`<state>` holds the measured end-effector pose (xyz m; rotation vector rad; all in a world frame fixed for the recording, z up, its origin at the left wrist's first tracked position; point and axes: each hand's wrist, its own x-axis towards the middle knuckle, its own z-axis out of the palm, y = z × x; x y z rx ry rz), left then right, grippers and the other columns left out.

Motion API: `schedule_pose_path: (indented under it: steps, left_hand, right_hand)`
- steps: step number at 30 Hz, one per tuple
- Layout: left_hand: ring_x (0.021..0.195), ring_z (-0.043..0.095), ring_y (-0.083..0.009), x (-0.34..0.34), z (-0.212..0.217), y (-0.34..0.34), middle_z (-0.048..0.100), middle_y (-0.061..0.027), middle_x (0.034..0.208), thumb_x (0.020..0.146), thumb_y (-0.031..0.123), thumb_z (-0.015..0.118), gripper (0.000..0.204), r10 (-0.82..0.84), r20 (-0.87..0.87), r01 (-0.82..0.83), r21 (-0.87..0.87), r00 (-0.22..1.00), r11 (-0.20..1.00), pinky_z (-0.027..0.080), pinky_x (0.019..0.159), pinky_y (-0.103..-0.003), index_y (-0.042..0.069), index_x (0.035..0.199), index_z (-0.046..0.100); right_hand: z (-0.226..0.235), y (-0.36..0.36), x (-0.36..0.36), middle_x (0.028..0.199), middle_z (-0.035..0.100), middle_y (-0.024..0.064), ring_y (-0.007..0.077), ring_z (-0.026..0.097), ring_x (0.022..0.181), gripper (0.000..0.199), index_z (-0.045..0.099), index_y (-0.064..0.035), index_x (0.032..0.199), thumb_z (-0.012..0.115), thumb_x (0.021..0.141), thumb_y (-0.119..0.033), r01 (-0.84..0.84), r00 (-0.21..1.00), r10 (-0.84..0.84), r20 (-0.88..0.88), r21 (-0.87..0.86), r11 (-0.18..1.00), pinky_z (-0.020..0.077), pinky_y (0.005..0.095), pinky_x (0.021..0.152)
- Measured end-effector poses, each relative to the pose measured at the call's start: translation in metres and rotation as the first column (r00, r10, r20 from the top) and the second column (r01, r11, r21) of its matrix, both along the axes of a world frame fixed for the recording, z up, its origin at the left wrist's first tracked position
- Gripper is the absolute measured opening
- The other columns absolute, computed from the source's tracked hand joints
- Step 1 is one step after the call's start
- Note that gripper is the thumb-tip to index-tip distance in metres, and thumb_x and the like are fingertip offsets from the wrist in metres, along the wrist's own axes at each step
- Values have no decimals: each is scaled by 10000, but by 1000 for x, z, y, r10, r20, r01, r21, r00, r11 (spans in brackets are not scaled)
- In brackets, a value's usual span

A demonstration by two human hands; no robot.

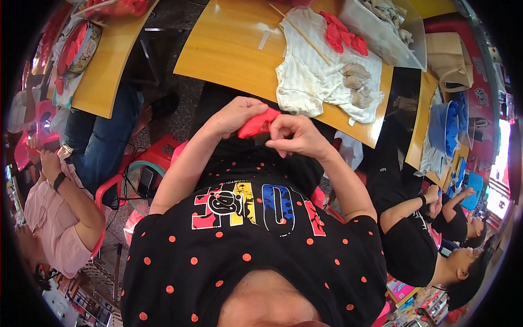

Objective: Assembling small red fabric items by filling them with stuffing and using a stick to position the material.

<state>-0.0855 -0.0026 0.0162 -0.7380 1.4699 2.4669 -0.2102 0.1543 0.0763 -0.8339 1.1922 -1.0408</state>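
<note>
A small red piece of soft material, which looks like cloth (255, 125), is held up in front of my body above my lap. My left hand (235, 116) is closed on its left end, thumb on top. At its right edge my right hand (298, 136) pinches with curled fingers. A small greyish patch shows just below the red piece, too unclear to name. Ahead on the table lies a crumpled white cloth (303, 82), bearing a thin wooden stick (306, 38), several red pieces (340, 35) and grey-brown clumps (357, 76).
The wooden table (229, 43) has its near edge just past my hands. A clear plastic bin (406, 43) with greyish material stands far right. One person (60, 218) sits left, others (414, 234) right. A round tin (79, 48) sits on the left table; a paper bag (448, 60) stands right.
</note>
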Motion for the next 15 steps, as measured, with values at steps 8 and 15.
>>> schedule_pose_path:
  steps: [8,15]
  left_hand:
    - [637,645,-222,-5,19,-4,626,-128,820,961,213,470,276,488,-34,-470,221,872,855,543,541,-291,-36,1068,520]
    - [640,638,-199,-5,15,3,633,-130,836,957,197,476,261,534,-98,-522,127,839,843,542,597,-283,-37,1055,540]
  right_hand:
    - [-35,-7,15,802,572,-4,77,490,650,238,618,-33,993,706,785,-108,607,722,-650,-235,-235,759,412,196,583]
    - [-19,-22,25,894,530,108,261,553,804,388,626,-56,985,759,698,-279,172,373,-527,-764,-501,848,460,342,683]
